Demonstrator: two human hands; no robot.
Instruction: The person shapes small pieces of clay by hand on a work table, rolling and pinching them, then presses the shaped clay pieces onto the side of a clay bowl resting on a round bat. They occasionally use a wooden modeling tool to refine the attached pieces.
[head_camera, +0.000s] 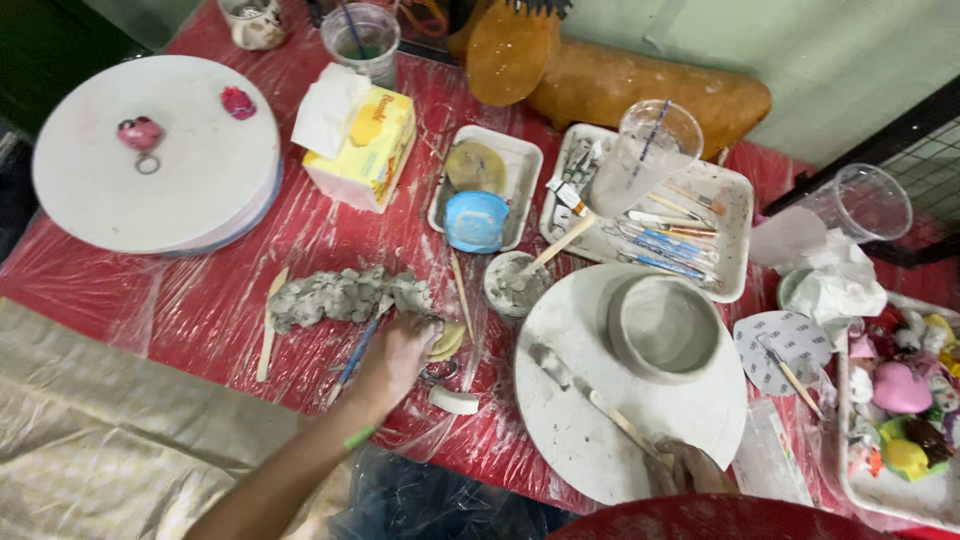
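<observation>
A grey clay bowl (665, 328) sits on a round white board (580, 430). My right hand (692, 468) is at the board's near edge and grips the end of a wooden modelling tool (610, 412), whose clay-smeared tip lies across the board. My left hand (398, 355) reaches out to the right end of a lumpy grey clay pile (345, 295), beside a yellow sponge (449, 341) and a blue-handled brush (356, 352). Its fingers are curled downward and hidden, so I cannot see whether they hold anything.
A small cup of clay slip with a stick (515, 283) stands left of the board. Behind are two white trays (520, 165) with tools, a blue lid, plastic cups (640, 155), a tissue box (368, 148) and a big white disc (150, 190). Painted figurines (905, 400) fill a tray at right.
</observation>
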